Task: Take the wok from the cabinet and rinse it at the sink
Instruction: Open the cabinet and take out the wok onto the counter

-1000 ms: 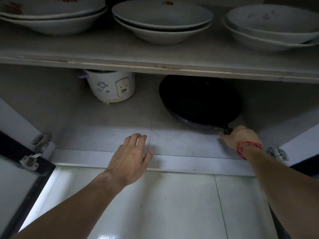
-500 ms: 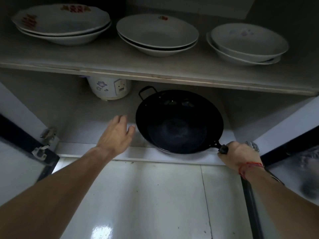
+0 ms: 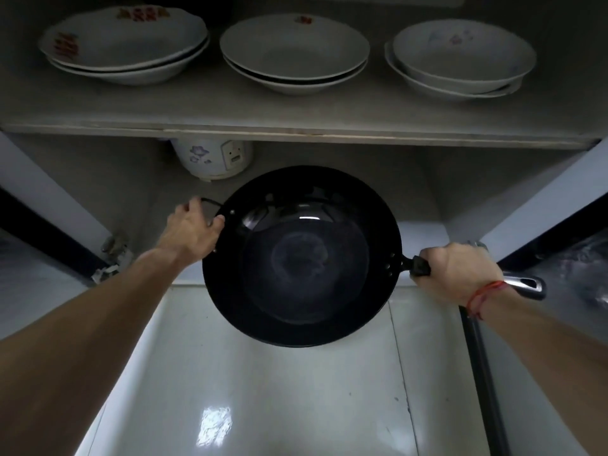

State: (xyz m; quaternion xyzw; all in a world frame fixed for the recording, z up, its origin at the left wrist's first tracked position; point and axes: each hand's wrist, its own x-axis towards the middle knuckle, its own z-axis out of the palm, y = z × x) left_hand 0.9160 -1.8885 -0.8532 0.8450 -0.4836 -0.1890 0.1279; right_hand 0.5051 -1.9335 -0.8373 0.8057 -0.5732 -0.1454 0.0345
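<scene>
Where the two white cabinet doors stand swung wide, the left door (image 3: 39,205) and the right door (image 3: 546,205) frame a broad gap. The round black metal wok (image 3: 302,258) is held in the middle of it, mouth up, apart from both door edges. Its far rim lies below the pale front edge of the grey shelf (image 3: 296,134), with a band of shadowed cabinet wall showing between them. Its near half juts out over the glossy white tiled floor (image 3: 263,390), past the lip of the lower compartment. A white rice cooker with a blue flower print (image 3: 214,156) sits at the back of that compartment, just behind the wok's far left rim, its top hidden by the shelf. On the shelf, well above the wok, stand three stacks of shallow white bowls: a left stack (image 3: 125,44), a middle stack (image 3: 294,51) and a right stack (image 3: 460,57). The left hand (image 3: 190,230) curls round the small black loop handle (image 3: 210,202) on the wok's left side. The right hand (image 3: 460,271), with a red string bracelet (image 3: 483,294) at the wrist, is wrapped tight round the long handle (image 3: 419,266) on the wok's right side. The handle's steel end (image 3: 526,284) pokes out beyond the wrist, close to the right door's dark edge. A metal hinge (image 3: 112,255) sits low on the left door, below the left forearm.
</scene>
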